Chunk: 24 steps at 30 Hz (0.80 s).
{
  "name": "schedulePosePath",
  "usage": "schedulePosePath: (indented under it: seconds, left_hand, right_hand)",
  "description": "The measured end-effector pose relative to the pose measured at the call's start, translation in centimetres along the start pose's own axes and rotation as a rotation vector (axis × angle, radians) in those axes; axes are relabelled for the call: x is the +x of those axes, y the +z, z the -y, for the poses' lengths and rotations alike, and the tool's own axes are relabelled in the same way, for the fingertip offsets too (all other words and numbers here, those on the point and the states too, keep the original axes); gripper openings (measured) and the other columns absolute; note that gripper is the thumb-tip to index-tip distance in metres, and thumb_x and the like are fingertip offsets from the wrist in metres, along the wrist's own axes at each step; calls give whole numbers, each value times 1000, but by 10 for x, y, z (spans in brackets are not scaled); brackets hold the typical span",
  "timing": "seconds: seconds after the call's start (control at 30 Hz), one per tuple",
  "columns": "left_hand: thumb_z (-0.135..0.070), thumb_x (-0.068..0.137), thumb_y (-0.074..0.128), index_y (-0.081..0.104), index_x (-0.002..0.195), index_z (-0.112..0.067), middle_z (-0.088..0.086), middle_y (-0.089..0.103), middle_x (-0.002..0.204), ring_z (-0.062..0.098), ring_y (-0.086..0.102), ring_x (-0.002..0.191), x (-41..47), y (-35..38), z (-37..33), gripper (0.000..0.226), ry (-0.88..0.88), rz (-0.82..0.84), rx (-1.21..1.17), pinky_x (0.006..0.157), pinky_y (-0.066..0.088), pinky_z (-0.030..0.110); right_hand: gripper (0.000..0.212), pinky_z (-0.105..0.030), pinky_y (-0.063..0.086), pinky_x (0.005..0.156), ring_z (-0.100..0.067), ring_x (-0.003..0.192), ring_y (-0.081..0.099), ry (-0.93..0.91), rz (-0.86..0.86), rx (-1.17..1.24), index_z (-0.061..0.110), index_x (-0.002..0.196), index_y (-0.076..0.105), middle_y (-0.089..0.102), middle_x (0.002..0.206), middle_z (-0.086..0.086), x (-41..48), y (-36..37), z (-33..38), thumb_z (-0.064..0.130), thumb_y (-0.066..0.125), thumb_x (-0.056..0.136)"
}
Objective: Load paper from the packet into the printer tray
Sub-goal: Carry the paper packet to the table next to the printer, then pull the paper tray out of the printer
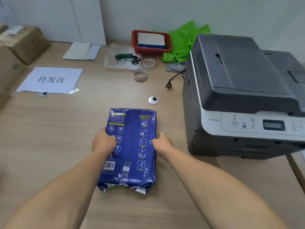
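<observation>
A blue paper packet (132,146) lies flat on the wooden desk (49,146) in front of me, its near end torn and taped. My left hand (103,140) grips the packet's left edge, fingers curled over the top. On the right edge my right hand (162,142) holds the packet the same way. The grey and white printer (244,96) stands at the right of the desk; its paper tray at the bottom front looks closed.
Behind the packet are a metal cable grommet (153,100), a loose black plug (168,85), tape rolls (140,75), scissors (136,61), a red basket (151,42) and a green bag (184,42). A printed sign (51,80) and cardboard boxes (21,43) sit at the left.
</observation>
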<state>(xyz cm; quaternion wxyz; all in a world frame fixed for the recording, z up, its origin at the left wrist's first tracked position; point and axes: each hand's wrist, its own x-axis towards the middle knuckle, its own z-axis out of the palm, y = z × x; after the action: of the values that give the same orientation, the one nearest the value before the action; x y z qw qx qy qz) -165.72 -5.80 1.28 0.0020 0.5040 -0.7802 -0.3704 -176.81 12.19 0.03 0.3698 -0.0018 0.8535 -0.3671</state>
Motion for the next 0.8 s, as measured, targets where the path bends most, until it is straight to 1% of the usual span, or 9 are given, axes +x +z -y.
schedulePosePath:
  seconds: [0.07, 0.13, 0.2, 0.27, 0.33, 0.4, 0.5, 0.6, 0.8]
  left_hand:
    - [-12, 82, 50, 62, 107, -17, 15, 67, 109, 39, 61, 93, -13, 4, -11, 28, 78, -37, 28, 80, 52, 44]
    - [-12, 85, 49, 60, 124, -15, 18, 63, 123, 42, 60, 104, -28, 13, -24, 40, 161, -23, 49, 87, 52, 47]
    - [-13, 91, 49, 48, 144, -14, 18, 54, 141, 41, 57, 116, -46, 27, -40, 53, 200, 23, 35, 91, 50, 47]
    - [-15, 94, 48, 41, 149, -14, 16, 47, 148, 39, 57, 119, -66, 43, -55, 55, 241, 79, 22, 88, 50, 45]
    - [-15, 94, 48, 42, 149, -14, 18, 45, 149, 40, 53, 125, -87, 60, -67, 55, 299, 137, 36, 97, 45, 45]
    - [-14, 92, 47, 42, 149, -13, 17, 46, 150, 38, 50, 130, -110, 79, -77, 57, 353, 196, 47, 102, 42, 43]
    - [-13, 92, 48, 41, 149, -11, 16, 48, 150, 34, 49, 132, -144, 106, -93, 58, 385, 247, 46, 105, 41, 42]
    - [-11, 93, 51, 42, 148, -8, 17, 50, 149, 34, 48, 136, -176, 130, -105, 56, 400, 271, 31, 110, 37, 40]
    - [-16, 92, 53, 32, 153, -16, 13, 50, 149, 31, 49, 135, -202, 170, -128, 64, 299, 234, -75, 107, 45, 49]
  right_hand:
    - [56, -41, 55, 92, -25, 103, 60, 12, 15, 37, 16, 143, 42, 60, 130, -9, -11, -11, -5, 26, 49, 88]
    - [50, -40, 56, 90, -24, 107, 58, 25, 12, 108, 18, 140, 47, 58, 130, -9, -25, -25, -14, 27, 51, 91]
    - [40, -39, 56, 85, -24, 110, 58, 45, -12, 182, 21, 133, 54, 59, 124, -7, -39, -41, -29, 28, 53, 93]
    - [26, -35, 54, 76, -21, 101, 58, 62, -66, 265, 22, 116, 62, 60, 108, -4, -52, -58, -50, 26, 53, 92]
    - [10, -31, 50, 69, -23, 89, 54, 101, -128, 365, 23, 93, 62, 56, 90, -2, -67, -77, -73, 22, 52, 91]
    - [13, -30, 47, 63, -23, 86, 53, 152, -202, 479, 22, 84, 57, 55, 88, -3, -79, -97, -96, 18, 51, 95]
    - [4, -36, 53, 67, -25, 94, 54, 199, -282, 669, 18, 101, 53, 54, 107, -10, -91, -128, -126, 15, 50, 99]
    - [27, -43, 56, 77, -27, 98, 58, 247, -312, 866, 12, 125, 49, 55, 114, -12, -88, -155, -147, 16, 52, 99]
    - [35, -34, 51, 55, -29, 92, 61, 301, -222, 1098, 17, 129, 55, 64, 115, -13, -65, -201, -167, 19, 51, 95]
